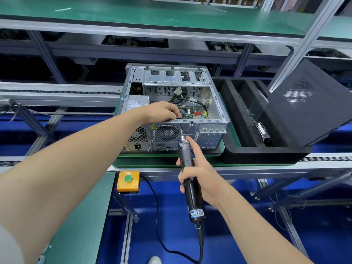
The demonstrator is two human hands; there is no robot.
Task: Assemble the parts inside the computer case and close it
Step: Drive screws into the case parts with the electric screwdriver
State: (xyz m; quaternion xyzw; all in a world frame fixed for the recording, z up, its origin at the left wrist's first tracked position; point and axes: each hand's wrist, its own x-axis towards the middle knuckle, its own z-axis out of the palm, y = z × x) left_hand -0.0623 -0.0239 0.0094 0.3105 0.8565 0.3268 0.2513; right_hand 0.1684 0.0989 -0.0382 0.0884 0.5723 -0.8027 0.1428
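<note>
Two hands (162, 111) (202, 168), one screwdriver (185, 149), one open case (215, 103)

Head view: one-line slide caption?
Right hand holds electric screwdriver, bit at the open computer case rear rim; left hand grips that rim.

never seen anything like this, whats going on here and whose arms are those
There is no robot here. A person wears a camera on the head, so you look down along their own two arms. The left hand grips the upper edge of an open computer case, which lies on a green pallet on a conveyor line. The right hand holds a corded electric screwdriver, its bit against the case's rear panel beside the fan grille. To the right, a black side panel leans on a black foam tray. The yellow box below carries a green button.
</note>
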